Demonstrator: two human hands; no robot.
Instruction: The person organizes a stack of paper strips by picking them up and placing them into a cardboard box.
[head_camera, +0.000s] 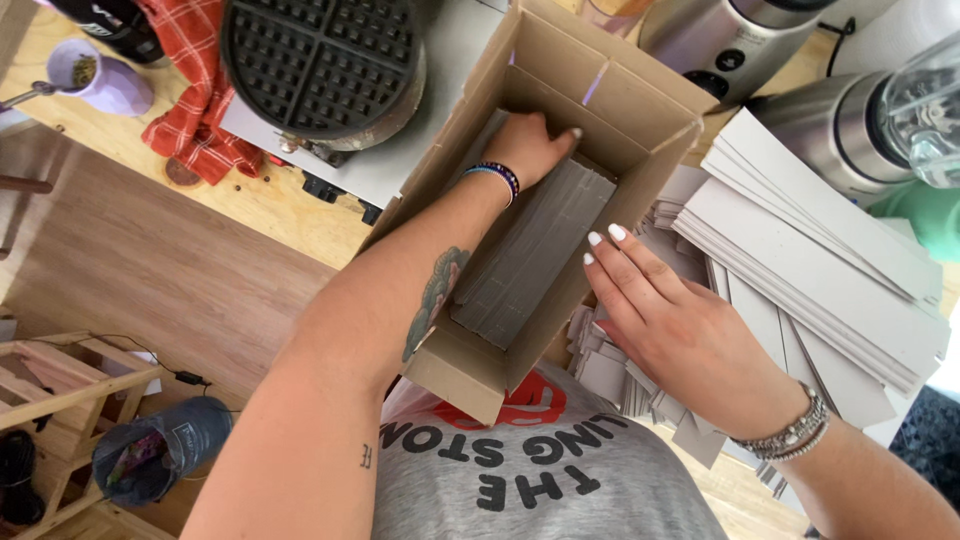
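Grey cardboard sheets (535, 240) stand packed on edge inside the open cardboard box (640, 130). Left hand (530, 145) reaches in, fingers together pressing the stack's far end. Right hand (680, 330) rests outside against the box wall, fingers slightly apart, over loose sheets (820, 270) on the worktop (270, 205).

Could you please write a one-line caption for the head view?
Left hand presses grey card sheets inside a cardboard box; right hand steadies its side.

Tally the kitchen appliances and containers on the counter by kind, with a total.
Waffle iron: 1
Blender: 2
Cardboard box: 1
Purple cup: 1
Total: 5
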